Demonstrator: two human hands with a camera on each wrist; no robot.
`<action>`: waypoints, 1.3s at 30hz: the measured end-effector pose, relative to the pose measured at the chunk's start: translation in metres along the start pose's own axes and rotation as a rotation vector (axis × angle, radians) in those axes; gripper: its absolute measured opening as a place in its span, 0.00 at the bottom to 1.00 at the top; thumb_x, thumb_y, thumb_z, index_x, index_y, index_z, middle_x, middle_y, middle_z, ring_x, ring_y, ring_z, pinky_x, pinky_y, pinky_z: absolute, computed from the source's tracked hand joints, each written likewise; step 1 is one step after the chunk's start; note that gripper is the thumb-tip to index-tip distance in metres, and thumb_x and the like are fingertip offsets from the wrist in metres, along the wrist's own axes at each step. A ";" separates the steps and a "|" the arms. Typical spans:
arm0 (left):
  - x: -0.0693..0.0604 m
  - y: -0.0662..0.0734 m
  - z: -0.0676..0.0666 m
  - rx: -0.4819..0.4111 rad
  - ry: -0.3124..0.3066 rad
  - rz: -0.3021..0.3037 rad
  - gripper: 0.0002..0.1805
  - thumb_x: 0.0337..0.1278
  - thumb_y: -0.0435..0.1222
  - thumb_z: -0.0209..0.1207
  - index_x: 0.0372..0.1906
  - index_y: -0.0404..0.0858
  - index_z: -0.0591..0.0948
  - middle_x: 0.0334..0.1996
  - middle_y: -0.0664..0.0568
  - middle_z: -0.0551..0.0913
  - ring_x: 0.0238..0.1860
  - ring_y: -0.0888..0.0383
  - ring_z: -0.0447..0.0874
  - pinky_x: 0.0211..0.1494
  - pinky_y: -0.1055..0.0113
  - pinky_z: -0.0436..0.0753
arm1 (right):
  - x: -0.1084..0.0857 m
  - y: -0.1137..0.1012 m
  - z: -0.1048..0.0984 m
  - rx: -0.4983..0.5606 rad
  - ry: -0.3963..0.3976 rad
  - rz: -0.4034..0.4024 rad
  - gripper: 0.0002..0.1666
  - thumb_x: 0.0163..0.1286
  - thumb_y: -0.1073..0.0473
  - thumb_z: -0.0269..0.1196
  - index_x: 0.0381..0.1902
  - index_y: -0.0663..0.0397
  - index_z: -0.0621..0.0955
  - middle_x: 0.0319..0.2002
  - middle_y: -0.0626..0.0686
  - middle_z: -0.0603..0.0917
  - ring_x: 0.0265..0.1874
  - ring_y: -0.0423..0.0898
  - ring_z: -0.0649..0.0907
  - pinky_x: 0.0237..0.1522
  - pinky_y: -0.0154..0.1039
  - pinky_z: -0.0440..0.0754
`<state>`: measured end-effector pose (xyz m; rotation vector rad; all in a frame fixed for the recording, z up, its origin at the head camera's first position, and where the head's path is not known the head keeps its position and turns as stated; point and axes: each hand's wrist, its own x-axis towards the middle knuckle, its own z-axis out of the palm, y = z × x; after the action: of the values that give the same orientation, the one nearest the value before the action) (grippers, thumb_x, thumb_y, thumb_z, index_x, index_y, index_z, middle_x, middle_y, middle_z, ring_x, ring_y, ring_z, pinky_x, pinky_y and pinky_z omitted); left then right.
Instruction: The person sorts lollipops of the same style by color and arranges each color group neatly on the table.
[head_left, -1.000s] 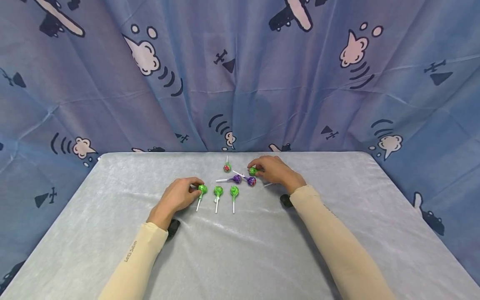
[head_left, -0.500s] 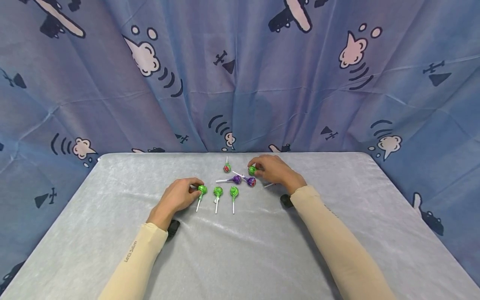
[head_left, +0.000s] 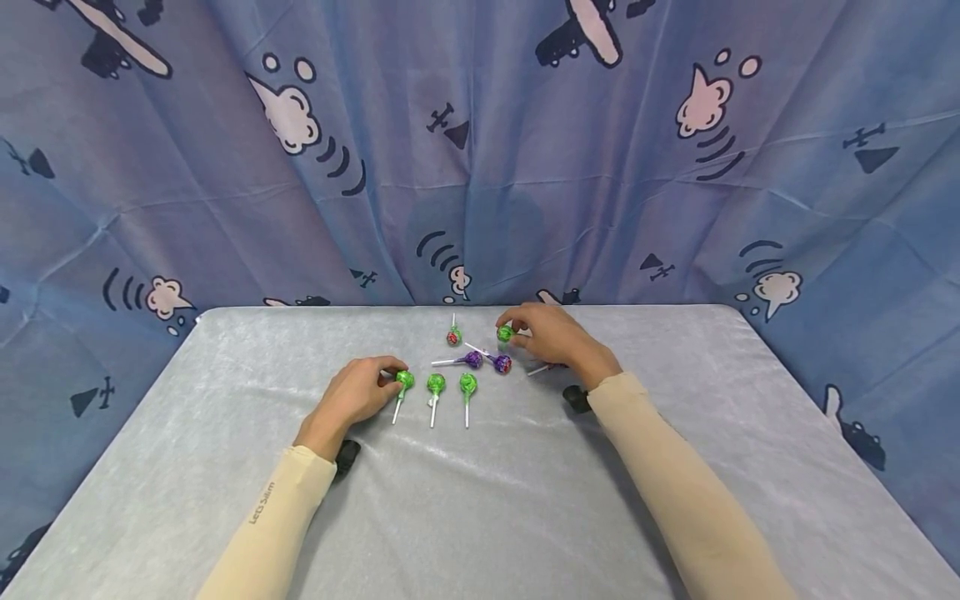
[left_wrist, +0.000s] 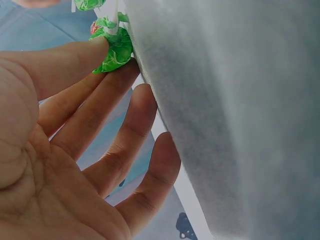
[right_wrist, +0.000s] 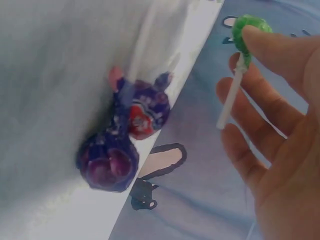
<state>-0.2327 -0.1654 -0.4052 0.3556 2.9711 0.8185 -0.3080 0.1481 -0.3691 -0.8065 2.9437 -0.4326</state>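
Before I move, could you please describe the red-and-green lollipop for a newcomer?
On the table, look toward its far edge. Left of the right hand, stick toward the curtain, lies the lollipop; green wrapping separates it from the purple lollipops.

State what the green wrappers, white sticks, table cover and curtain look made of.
Green wrappers: likely thin plastic film or foil, glossy; crinkles and highlights show.
White sticks: probably plastic, perhaps rolled paper; they look smooth and straight.
Table cover: seemingly fabric with a soft sheen; it wrinkles, though no weave shows.
Curtain: likely printed cloth, fairly matte, hanging in folds.
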 end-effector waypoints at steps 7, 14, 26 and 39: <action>0.000 0.000 0.001 -0.006 0.003 0.000 0.16 0.63 0.38 0.62 0.55 0.45 0.84 0.46 0.49 0.88 0.47 0.52 0.86 0.51 0.52 0.80 | -0.012 -0.004 0.001 0.021 0.003 -0.014 0.18 0.69 0.58 0.65 0.57 0.46 0.83 0.47 0.51 0.86 0.48 0.49 0.83 0.54 0.50 0.79; 0.001 0.001 0.001 -0.003 -0.002 -0.003 0.16 0.63 0.38 0.62 0.55 0.45 0.84 0.46 0.49 0.88 0.47 0.52 0.86 0.51 0.51 0.80 | -0.023 -0.006 0.005 0.044 0.005 0.014 0.19 0.68 0.59 0.66 0.57 0.46 0.83 0.45 0.50 0.85 0.45 0.49 0.82 0.50 0.49 0.80; -0.001 0.001 0.001 0.002 -0.012 -0.015 0.16 0.64 0.38 0.62 0.55 0.45 0.84 0.46 0.48 0.88 0.47 0.52 0.85 0.50 0.51 0.80 | -0.045 -0.014 0.012 0.076 -0.009 0.054 0.19 0.67 0.57 0.67 0.56 0.43 0.83 0.41 0.48 0.85 0.43 0.46 0.82 0.49 0.48 0.80; -0.001 0.002 -0.001 0.004 -0.022 -0.026 0.17 0.64 0.40 0.62 0.57 0.47 0.83 0.47 0.48 0.88 0.46 0.53 0.84 0.48 0.52 0.79 | -0.047 -0.016 0.023 0.098 -0.044 0.059 0.18 0.67 0.55 0.68 0.55 0.42 0.83 0.40 0.47 0.85 0.41 0.43 0.82 0.48 0.46 0.80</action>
<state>-0.2319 -0.1647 -0.4035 0.3229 2.9514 0.8006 -0.2564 0.1531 -0.3880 -0.7062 2.8716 -0.5433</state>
